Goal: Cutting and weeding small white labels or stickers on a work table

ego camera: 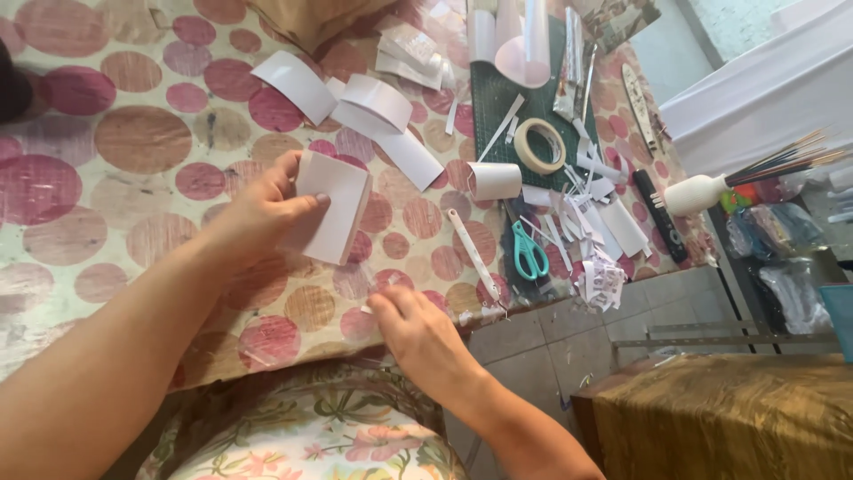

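My left hand (258, 213) holds a small folded white card piece (330, 206) upright above the table, thumb across its face. My right hand (418, 333) rests near the table's front edge, fingertips pinched on something small and white on the spotted tablecloth (142, 142); what it is I cannot tell. A white-handled craft knife (473, 256) lies just right of my right hand. Teal-handled scissors (530, 252) lie further right.
Curled white card strips (364, 102), a small paper cylinder (494, 180), a tape roll (540, 146) on a green cutting mat (498, 98), paper scraps (600, 276), a white bottle with brushes (702, 193). A brown-covered low table (737, 409) stands at right.
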